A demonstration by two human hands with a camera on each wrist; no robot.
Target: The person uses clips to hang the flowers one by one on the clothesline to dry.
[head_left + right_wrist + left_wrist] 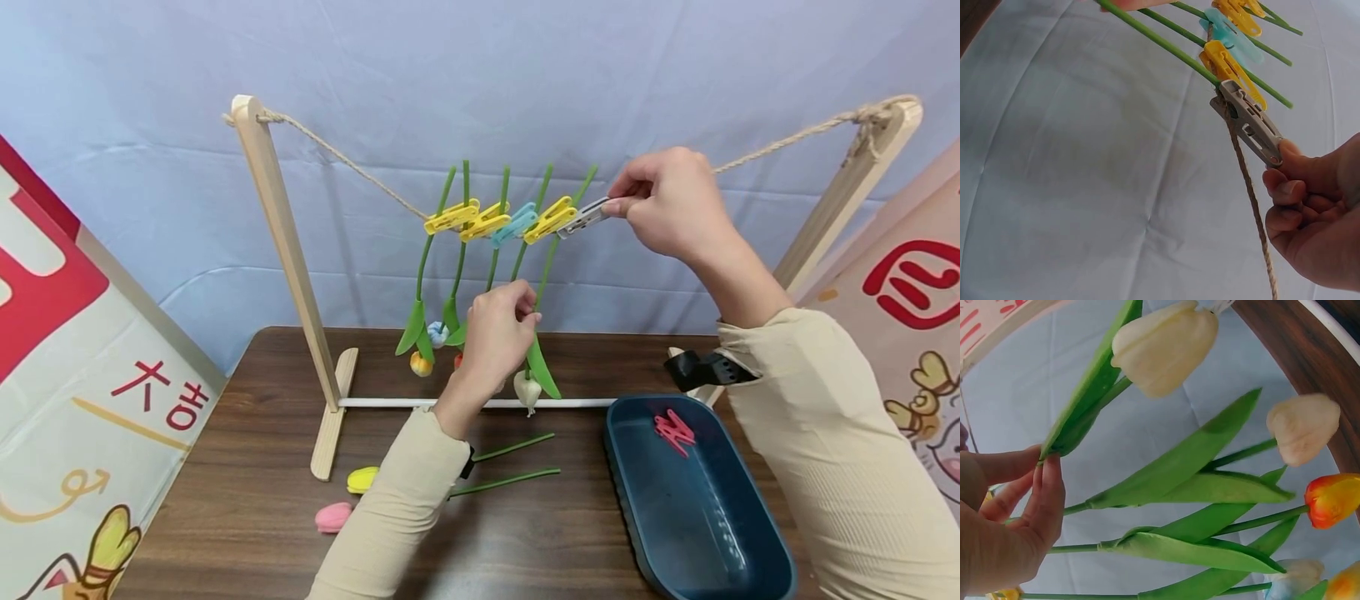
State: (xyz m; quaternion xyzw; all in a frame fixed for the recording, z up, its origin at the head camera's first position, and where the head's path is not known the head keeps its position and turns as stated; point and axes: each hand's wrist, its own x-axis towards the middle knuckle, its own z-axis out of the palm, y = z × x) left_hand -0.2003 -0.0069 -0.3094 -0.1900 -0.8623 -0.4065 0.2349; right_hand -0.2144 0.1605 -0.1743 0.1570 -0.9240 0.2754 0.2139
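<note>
My right hand (pixel 671 204) pinches the end of a grey clothespin (pixel 583 218) between thumb and fingers. In the right wrist view the clothespin's other end sits over the rope (pixel 1244 169), at a green stem (pixel 1160 40). My left hand (pixel 498 329) is lower down, its fingertips pinching the artificial white tulip (pixel 1163 350) where leaf and stem meet. This tulip hangs head down. Left of it, several more tulips hang upside down from the rope, held by yellow clothespins (pixel 452 217) and a blue clothespin (pixel 514 225). My left hand partly hides their flower heads.
Wooden posts (pixel 285 250) carry the rope, and a white rod (pixel 390 403) joins their feet. A yellow tulip (pixel 362 480) and a pink tulip (pixel 333 517) lie on the table, partly under my left forearm. Red clothespins (pixel 674 431) lie in a dark blue basin (pixel 626 500) at right.
</note>
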